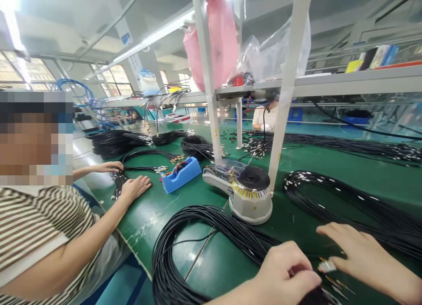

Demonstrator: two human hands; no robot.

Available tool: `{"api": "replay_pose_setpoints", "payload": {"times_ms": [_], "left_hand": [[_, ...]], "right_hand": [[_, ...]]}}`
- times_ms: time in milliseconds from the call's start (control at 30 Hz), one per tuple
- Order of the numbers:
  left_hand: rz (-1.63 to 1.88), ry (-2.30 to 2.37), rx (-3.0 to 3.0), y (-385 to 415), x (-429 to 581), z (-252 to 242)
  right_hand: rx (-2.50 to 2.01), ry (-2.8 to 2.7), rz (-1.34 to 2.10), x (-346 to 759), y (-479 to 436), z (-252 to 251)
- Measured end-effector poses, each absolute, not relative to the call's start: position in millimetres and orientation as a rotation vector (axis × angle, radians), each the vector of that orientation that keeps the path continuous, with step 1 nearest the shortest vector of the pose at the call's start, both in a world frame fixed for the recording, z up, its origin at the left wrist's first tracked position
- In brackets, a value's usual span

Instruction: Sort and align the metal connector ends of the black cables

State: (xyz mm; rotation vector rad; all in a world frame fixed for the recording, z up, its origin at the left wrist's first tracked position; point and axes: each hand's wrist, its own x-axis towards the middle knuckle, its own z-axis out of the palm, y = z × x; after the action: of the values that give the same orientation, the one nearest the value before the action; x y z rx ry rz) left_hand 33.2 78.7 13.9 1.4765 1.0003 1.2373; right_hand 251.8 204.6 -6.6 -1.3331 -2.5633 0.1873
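My left hand (286,274) is closed at the lower right, its fingers curled over the end of a looped bundle of black cables (171,239). Its palm side is hidden. My right hand (359,256) reaches in from the right edge with fingers stretched out and thumb apart. By that thumb is a small white connector (326,266); whether they touch I cannot tell. Loose wire ends lie beneath both hands. Beyond my right hand runs another bundle of black cables (343,188) with white tags.
A round tape dispenser (250,199) stands mid-table, beside a blue tape holder (181,175). White shelf posts (280,103) rise behind it. On the left, a co-worker in a striped shirt (42,239) rests both hands near cables. More black cable coils (112,142) lie farther back.
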Motion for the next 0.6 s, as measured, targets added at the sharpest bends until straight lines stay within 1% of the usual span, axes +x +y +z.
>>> {"api": "replay_pose_setpoints", "payload": {"times_ms": [100,233,400,467,600], "left_hand": [[1.354,0.818,0.999,86.5,29.7,12.3],[1.376,0.545,0.854,95.4,28.0,7.5],[1.406,0.383,0.747,98.4,24.5,12.6],[1.363,0.347,0.7,100.1,22.0,15.4],[1.365,0.34,0.665,103.6,17.0,17.8]], "right_hand": [[-1.261,-2.419,0.409,233.0,194.2,19.5],[-1.146,-2.04,0.863,174.7,182.6,47.6],[-0.999,-1.672,1.446,100.5,186.5,40.1],[-0.979,-1.599,1.541,83.7,191.6,34.5],[-0.984,-1.608,1.505,67.0,196.9,33.0]]}}
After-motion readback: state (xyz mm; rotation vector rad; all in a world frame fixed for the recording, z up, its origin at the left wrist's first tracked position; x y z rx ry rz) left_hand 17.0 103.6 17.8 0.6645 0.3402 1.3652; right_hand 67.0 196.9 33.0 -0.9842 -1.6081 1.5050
